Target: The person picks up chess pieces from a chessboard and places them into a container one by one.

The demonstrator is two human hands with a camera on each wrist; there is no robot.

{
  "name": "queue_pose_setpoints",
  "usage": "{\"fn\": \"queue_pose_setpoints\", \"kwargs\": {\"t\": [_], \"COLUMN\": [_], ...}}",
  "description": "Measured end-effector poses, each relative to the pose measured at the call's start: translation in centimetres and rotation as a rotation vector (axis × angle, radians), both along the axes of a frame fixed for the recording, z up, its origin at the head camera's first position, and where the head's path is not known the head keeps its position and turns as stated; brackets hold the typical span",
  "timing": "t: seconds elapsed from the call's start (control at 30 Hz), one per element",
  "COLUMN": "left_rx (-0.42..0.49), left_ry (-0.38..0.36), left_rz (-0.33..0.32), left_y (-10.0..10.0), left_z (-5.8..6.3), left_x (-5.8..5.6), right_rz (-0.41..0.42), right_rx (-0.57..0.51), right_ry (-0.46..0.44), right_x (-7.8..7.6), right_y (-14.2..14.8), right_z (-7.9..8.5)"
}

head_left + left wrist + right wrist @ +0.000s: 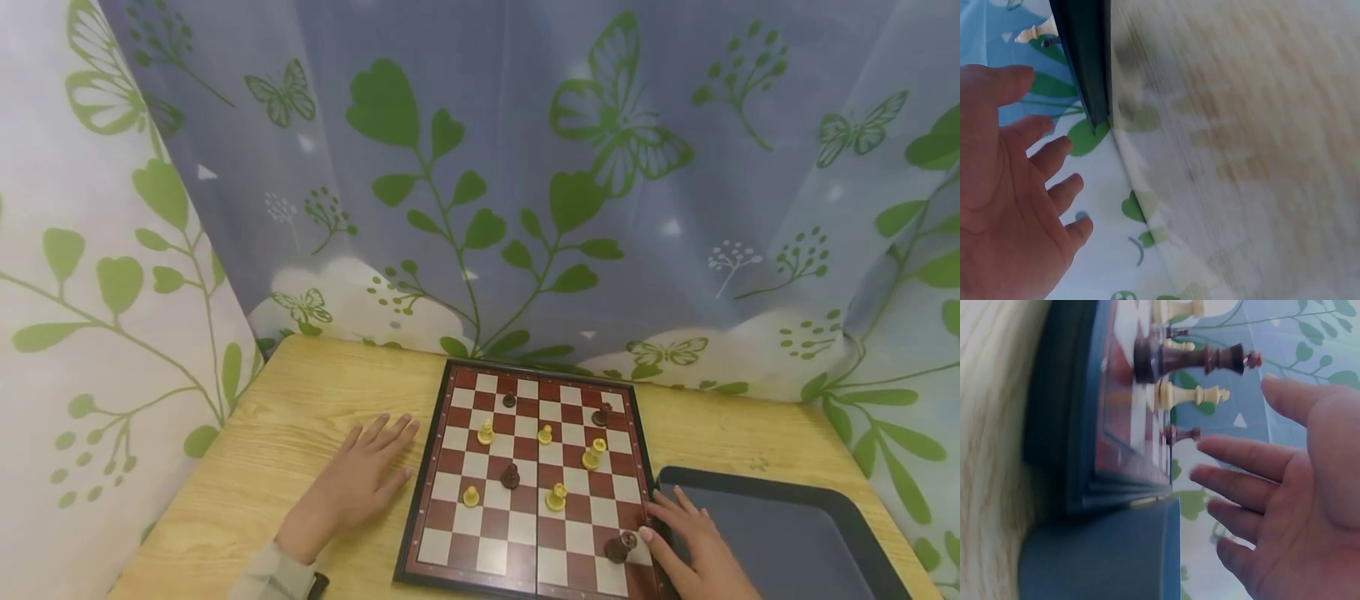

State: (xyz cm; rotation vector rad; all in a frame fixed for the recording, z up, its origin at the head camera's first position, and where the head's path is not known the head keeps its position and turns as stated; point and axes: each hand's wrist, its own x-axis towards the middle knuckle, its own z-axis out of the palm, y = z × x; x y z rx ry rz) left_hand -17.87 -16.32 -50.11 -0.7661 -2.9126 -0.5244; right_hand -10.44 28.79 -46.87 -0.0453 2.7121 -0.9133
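Observation:
A red-and-white chessboard (495,554) with a dark frame lies on the wooden table. Several cream and dark chess pieces stand spread over it. On the left, my left hand (356,487) is beside the board's edge, palm down with fingers spread and nothing in it. My right hand (701,546) is at the board's right edge, fingers extended, between board and tray. Nearest to its thumb stands a tall dark chess piece (621,547); in the right wrist view this dark piece (1191,359) has a reddish tip, with a gap between it and the fingers.
A dark tray (787,533) sits against the board's right side, partly behind the right hand. A cream rook (594,455) and a cream pawn (471,497) are among the standing pieces. A patterned blue curtain (487,67) hangs behind the table (315,375).

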Motion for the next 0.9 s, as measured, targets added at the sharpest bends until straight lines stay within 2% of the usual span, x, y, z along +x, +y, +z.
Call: {"fn": "queue_pose_setpoints", "kwargs": {"t": [0.1,0.23,0.4,0.7,0.9], "left_rx": [0.021,0.046,0.023,0.002,-0.006], "left_ry": [-0.029,-0.057,-0.060,-0.056,-0.052], "left_rz": [-0.050,-0.099,-0.129,-0.156,-0.168], "left_y": [0.1,0.4,0.6,0.8,1.0], "left_z": [-0.1,-0.2,-0.4,-1.0,-0.9], "left_x": [-0.3,-0.7,-1.1,-1.3,-1.3], "right_rz": [-0.009,-0.024,-0.052,-0.026,0.001], "right_rx": [-0.037,-0.047,-0.077,-0.088,-0.057], "right_ry": [-0.030,-0.026,-0.008,0.122,0.265], "right_x": [0.2,0.2,0.4,1.1,1.2], "right_y": [-0.6,-1.2,-1.6,-1.8,-1.5], "right_z": [0.2,0.4,0.4,0.2,-0.5]}}
